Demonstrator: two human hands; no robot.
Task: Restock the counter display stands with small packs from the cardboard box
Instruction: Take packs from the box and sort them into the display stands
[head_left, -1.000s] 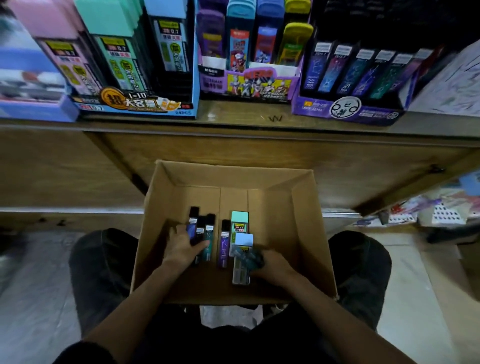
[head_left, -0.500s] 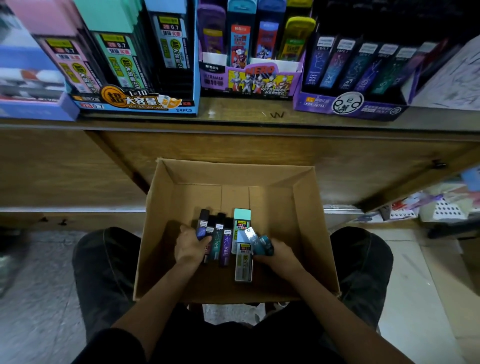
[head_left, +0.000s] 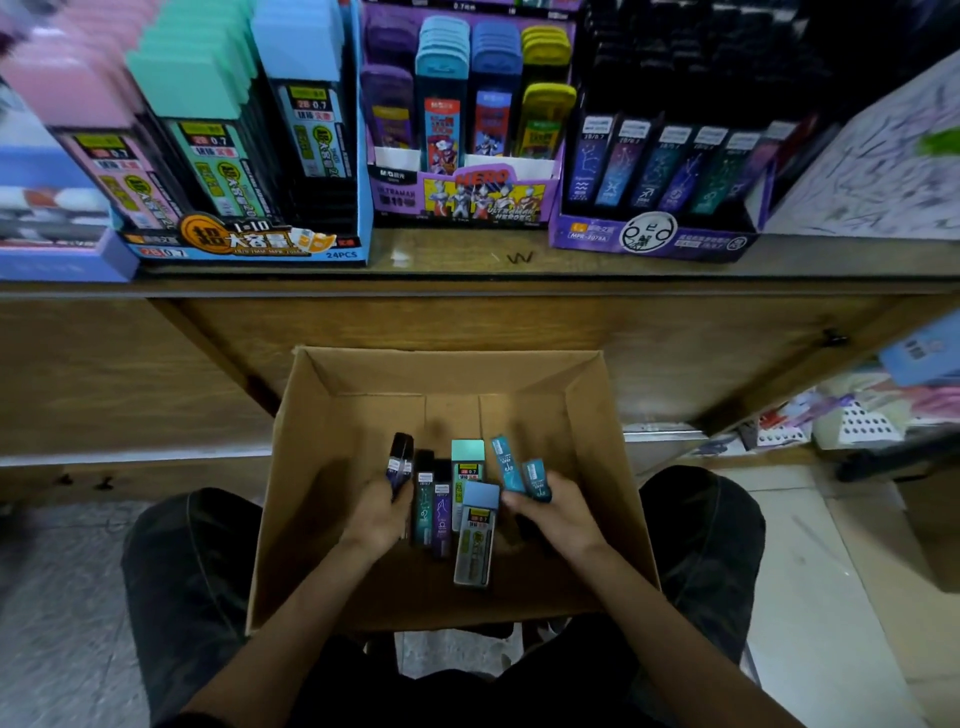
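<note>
An open cardboard box (head_left: 322, 467) rests between my knees, below the counter. My left hand (head_left: 376, 512) grips dark purple slim packs (head_left: 400, 462) that stick up out of its fingers. My right hand (head_left: 558, 512) holds two teal slim packs (head_left: 514, 470) fanned upward. Between the hands, on the box floor, lie a green-capped pack (head_left: 467, 465), a blue-capped pack (head_left: 475, 535) and two dark slim packs (head_left: 431, 504). On the counter stand three displays: a blue one (head_left: 249, 244) at left, a purple hero one (head_left: 467, 197) in the middle, a purple constellation one (head_left: 654, 236) at right.
The wooden counter edge (head_left: 519, 270) runs across the view above the box, with a cabinet front beneath it. A pale printed box (head_left: 878, 171) sits at the counter's right end. Loose stationery (head_left: 857, 415) lies on a low shelf at right. Tiled floor shows on both sides.
Both hands have lifted a little with their packs. The right hand's teal packs now stand upright and fanned; the left hand's purple packs have risen off the box floor.
</note>
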